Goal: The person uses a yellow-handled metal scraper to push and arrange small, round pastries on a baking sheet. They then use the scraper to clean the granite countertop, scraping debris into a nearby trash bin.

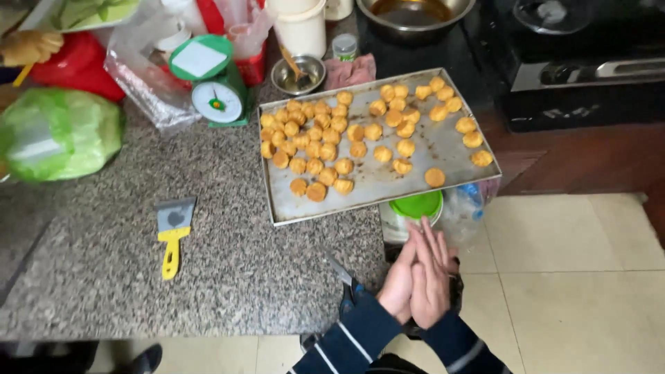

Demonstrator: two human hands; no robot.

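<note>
Beyond the near edge of a speckled granite tabletop (pixel 228 256), a person presses the left hand (pixel 400 280) and right hand (pixel 431 277) flat together, palm to palm, fingers straight, holding nothing. Nearest the hands, just past the fingertips, a green lid (pixel 415 205) shows beneath a metal tray (pixel 374 181) of small golden pastries (pixel 313 138), which overhangs the tabletop's right edge. Well to the left lies a yellow-handled scraper (pixel 172 235). At the far side stand a green scale (pixel 211 83) and a small steel bowl (pixel 298 75); a green bag (pixel 59 133) sits far left.
</note>
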